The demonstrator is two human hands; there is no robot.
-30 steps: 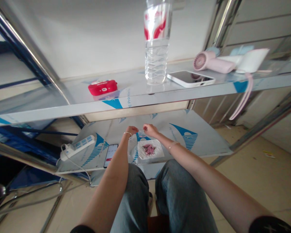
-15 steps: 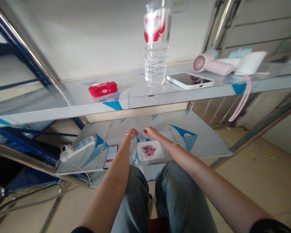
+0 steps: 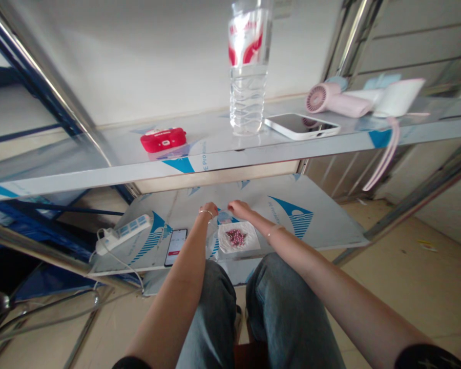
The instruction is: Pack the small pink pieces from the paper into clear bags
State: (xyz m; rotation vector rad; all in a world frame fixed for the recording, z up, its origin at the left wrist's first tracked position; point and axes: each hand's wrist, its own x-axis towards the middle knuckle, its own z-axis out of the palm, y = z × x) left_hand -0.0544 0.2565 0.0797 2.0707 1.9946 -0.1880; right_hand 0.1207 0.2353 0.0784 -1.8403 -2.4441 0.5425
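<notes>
Since a second ago your left hand [image 3: 210, 209] and right hand [image 3: 238, 207] have sunk lower toward the shelf, fingers pinched narrow; what they hold is too small to tell. Pink beads [image 3: 236, 237] lie on plastic just near of them.

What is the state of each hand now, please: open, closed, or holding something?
Left hand: fingers pinched together above the white dish of pink beads; what it pinches is too small to tell.
Right hand: likewise pinched, contents too small to tell.
</notes>
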